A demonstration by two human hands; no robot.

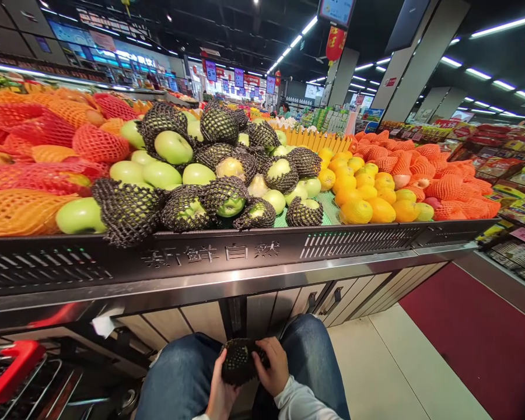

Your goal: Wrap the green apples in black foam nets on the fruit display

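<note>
Low in front of my knees I hold a round fruit in a black foam net [237, 360]. My left hand [221, 385] closes around its left side, the thumb along the edge. On the other side, my right hand [273, 367] grips the net with bent fingers. The fruit inside is mostly hidden by the dark mesh. Above my hands, green apples [174, 147] are piled on the display, several in the same black nets [129, 211], one of which hangs over the front rim.
A black slotted display rim [245, 248] and steel ledge [227, 284] run across in front. Oranges [354, 211] and fruit in orange-red nets [446, 186] lie to the right, more netted fruit [30, 169] to the left. A cart with a red handle [20, 370] stands at lower left.
</note>
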